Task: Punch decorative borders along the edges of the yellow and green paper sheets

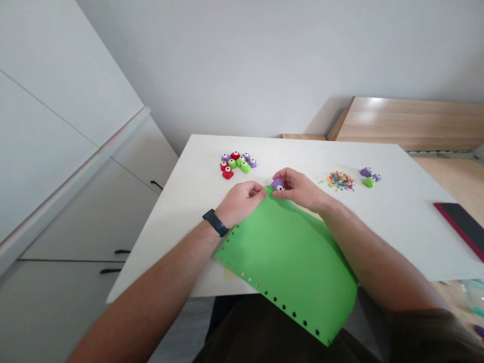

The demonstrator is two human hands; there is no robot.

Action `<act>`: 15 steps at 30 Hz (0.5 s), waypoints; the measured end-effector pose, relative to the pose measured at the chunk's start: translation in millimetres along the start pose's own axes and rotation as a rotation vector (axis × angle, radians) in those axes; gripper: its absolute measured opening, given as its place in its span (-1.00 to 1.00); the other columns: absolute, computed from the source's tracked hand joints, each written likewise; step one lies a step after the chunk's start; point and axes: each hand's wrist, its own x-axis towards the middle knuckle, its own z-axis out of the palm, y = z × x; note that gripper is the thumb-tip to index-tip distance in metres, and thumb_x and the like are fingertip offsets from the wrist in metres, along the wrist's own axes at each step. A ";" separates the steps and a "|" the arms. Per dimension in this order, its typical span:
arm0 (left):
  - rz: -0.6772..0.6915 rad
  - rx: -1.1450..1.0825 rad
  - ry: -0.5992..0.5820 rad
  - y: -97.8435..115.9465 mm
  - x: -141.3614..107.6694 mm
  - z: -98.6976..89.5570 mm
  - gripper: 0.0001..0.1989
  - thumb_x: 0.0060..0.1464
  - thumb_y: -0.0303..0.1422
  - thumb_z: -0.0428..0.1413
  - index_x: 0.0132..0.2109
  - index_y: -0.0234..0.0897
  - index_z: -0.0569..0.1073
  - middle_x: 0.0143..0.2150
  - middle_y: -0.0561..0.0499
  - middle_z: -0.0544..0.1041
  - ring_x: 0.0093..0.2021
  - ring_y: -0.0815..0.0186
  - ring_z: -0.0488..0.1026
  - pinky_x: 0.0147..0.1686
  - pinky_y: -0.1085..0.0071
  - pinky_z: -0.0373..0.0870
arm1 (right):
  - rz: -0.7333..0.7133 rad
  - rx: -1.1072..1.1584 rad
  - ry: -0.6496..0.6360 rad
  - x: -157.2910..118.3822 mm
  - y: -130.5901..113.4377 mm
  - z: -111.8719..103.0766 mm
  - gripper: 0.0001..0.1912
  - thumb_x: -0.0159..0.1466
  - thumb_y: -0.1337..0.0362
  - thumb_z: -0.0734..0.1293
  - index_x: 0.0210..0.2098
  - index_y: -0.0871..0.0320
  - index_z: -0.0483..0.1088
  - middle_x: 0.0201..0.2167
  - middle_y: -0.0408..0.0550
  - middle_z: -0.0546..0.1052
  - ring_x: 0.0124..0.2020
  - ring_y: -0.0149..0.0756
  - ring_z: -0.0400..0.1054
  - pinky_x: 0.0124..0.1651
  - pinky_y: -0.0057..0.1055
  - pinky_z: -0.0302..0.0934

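Note:
A green sheet hangs over the table's front edge, with star-shaped holes along its lower left side. My left hand pinches its upper corner. In my right hand is a purple punch with an eye on it, set against the sheet's top edge close to my left fingertips. Beyond my left hand, several red, green and purple eyed punches sit in a cluster. To the right lies a pile of small colourful pieces.
Two purple punches and a green one stand on the white table at the right. A dark, red-edged object lies at the right edge. White cabinets flank the left side.

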 end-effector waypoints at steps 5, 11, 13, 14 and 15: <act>-0.004 0.005 0.007 2.8 -1.1 1.4 -0.64 0.19 -0.02 0.15 -0.18 -0.24 0.56 -0.25 -0.04 0.66 -0.30 0.22 0.56 -0.34 0.37 0.42 | -0.023 -0.027 0.001 -4.6 2.5 0.6 -0.51 0.09 0.19 0.54 -0.04 0.09 0.37 -0.23 -0.12 0.51 -0.26 -0.31 0.38 -0.16 -0.30 0.31; -0.017 0.000 0.039 7.1 -3.0 2.2 -0.63 0.16 0.00 0.16 -0.20 -0.23 0.57 -0.27 -0.02 0.66 -0.33 0.24 0.54 -0.38 0.38 0.40 | -0.024 -0.027 0.027 -9.6 -0.9 -1.1 -0.52 0.11 0.20 0.53 -0.03 0.09 0.37 -0.21 -0.10 0.51 -0.25 -0.31 0.40 -0.15 -0.30 0.31; -0.010 0.009 0.036 6.6 -2.9 2.4 -0.63 0.17 0.00 0.16 -0.20 -0.24 0.57 -0.26 -0.02 0.66 -0.33 0.24 0.55 -0.37 0.38 0.41 | -0.025 -0.051 0.028 -10.7 -1.5 -0.6 -0.52 0.12 0.20 0.52 -0.02 0.09 0.37 -0.21 -0.10 0.51 -0.27 -0.32 0.39 -0.17 -0.31 0.31; -0.004 0.011 0.035 5.9 -2.7 2.7 -0.63 0.18 -0.01 0.15 -0.20 -0.24 0.57 -0.26 -0.02 0.66 -0.32 0.24 0.55 -0.36 0.38 0.42 | -0.025 -0.064 0.023 -11.1 -1.6 -0.2 -0.52 0.12 0.20 0.52 -0.01 0.09 0.37 -0.22 -0.11 0.51 -0.28 -0.32 0.38 -0.19 -0.32 0.30; 0.001 0.010 0.034 5.2 -2.5 3.0 -0.63 0.19 -0.02 0.14 -0.19 -0.24 0.57 -0.26 -0.02 0.66 -0.31 0.24 0.55 -0.35 0.37 0.43 | -0.024 -0.075 0.017 -11.3 -1.4 0.5 -0.52 0.12 0.20 0.52 -0.01 0.10 0.37 -0.22 -0.11 0.51 -0.29 -0.33 0.37 -0.20 -0.32 0.29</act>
